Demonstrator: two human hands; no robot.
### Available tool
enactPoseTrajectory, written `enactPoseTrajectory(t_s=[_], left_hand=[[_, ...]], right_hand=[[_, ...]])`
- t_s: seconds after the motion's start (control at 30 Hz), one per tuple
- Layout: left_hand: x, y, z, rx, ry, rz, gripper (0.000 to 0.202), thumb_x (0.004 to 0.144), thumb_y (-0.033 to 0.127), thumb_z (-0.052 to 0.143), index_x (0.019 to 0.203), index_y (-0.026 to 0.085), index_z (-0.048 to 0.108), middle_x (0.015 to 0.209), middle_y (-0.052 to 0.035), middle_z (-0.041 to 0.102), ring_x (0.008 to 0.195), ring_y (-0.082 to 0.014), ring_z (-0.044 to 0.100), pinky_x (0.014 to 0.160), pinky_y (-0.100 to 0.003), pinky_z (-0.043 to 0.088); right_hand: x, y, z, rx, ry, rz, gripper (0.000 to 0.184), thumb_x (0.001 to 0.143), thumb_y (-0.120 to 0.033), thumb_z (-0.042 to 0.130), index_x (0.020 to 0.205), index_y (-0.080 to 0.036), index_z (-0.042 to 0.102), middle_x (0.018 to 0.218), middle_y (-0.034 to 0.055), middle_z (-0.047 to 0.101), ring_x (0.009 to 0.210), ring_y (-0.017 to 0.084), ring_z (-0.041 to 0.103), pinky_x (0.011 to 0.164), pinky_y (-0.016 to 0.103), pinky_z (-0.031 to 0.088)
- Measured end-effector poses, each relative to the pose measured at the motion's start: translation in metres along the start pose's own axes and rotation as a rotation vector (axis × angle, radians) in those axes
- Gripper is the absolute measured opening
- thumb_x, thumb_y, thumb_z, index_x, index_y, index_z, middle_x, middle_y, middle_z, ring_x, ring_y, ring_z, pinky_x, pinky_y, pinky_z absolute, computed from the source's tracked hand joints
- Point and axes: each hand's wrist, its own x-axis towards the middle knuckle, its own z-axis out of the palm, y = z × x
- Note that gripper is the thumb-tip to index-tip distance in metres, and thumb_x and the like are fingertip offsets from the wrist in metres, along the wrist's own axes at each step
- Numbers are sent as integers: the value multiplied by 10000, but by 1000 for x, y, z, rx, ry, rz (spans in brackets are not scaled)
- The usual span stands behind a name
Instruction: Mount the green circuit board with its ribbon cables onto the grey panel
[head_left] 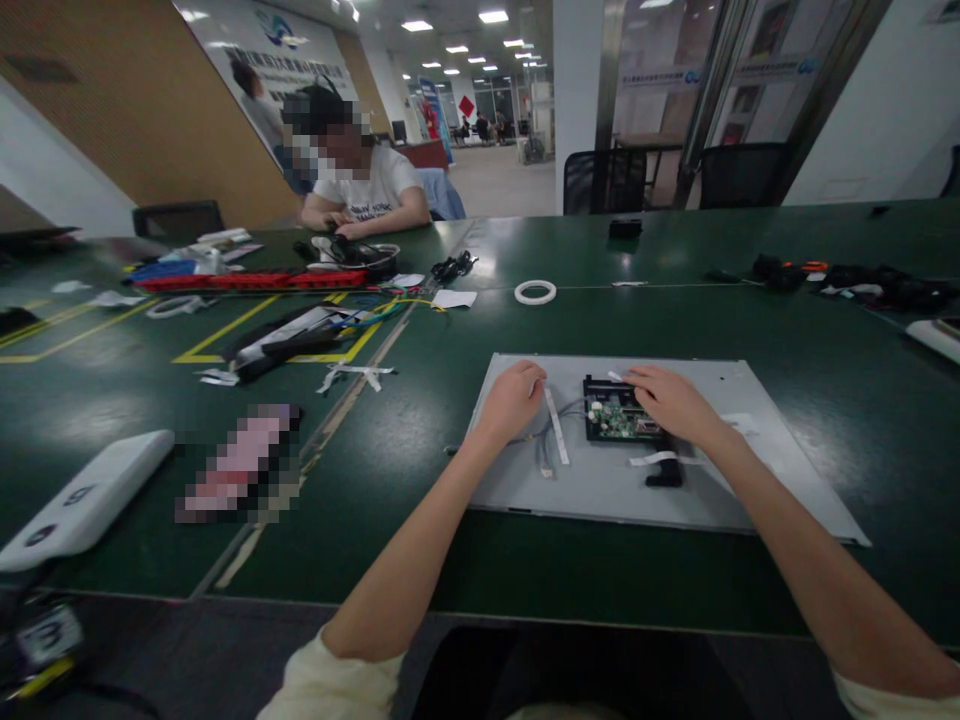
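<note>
A grey metal panel (pixel 525 490) lies flat on the green table, with a green circuit board (pixel 619 422) in a black frame on it. My left hand (pixel 517 395) is closed over the panel's left part, beside the upper end of a white tape strip (pixel 557 428); what its fingers hold, if anything, is hidden. Fingers stretched out, my right hand (pixel 664 398) touches the frame's top edge by a small white tape piece (pixel 616 377). Grey cables (pixel 546 455) run left from the board. Below it, another white strip (pixel 651 460) crosses a black part (pixel 666 473).
A white tape roll (pixel 535 292) lies beyond the panel. To the left are a blurred pinkish phone-like object (pixel 244 460), a white device (pixel 90 495) and a black bundle with wires (pixel 289 338). A person (pixel 367 185) sits across the table. Black items (pixel 862 282) lie far right.
</note>
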Motion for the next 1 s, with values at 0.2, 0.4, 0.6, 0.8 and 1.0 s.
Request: enactPoseTrajectory(t_s=[0.2, 0.4, 0.6, 0.8, 1.0], left_hand=[[-1, -1, 2, 24, -9, 17, 259, 851, 125, 383, 943, 139, 624, 995, -77, 623, 937, -188, 589, 890, -321, 460], [1, -5, 3, 65, -20, 13, 251, 853, 130, 393, 939, 141, 629, 994, -79, 627, 924, -189, 590, 877, -321, 463], [2, -7, -5, 108, -1, 8, 246, 848, 142, 401, 932, 153, 632, 994, -78, 630, 924, -202, 589, 866, -337, 460], [2, -12, -12, 158, 31, -75, 247, 840, 139, 411, 933, 167, 637, 1001, -75, 632, 920, -203, 592, 860, -339, 455], [1, -13, -15, 180, 46, -83, 238, 837, 142, 418, 910, 168, 644, 987, -80, 630, 900, -203, 590, 842, -334, 453]], right_hand=[[7, -3, -4, -43, -74, -3, 444, 923, -302, 290, 1304, -277, 516, 1398, 21, 427, 1270, 253, 380, 1011, 481, 343], [10, -10, -7, -62, -119, 28, 454, 933, -327, 267, 1344, -317, 459, 1432, 12, 379, 1292, 295, 343, 973, 559, 344], [-2, 15, -11, 120, 52, 22, 471, 945, -386, 272, 1359, -248, 447, 1408, 49, 412, 1283, 236, 378, 1041, 445, 332], [-15, 47, -8, 118, 1, 1, 503, 925, -447, 321, 1360, -220, 433, 1374, 69, 453, 1266, 249, 406, 1051, 470, 321], [-23, 46, -19, 135, -31, -8, 585, 927, -507, 276, 1408, -181, 350, 1417, 85, 395, 1296, 236, 370, 1085, 421, 293]])
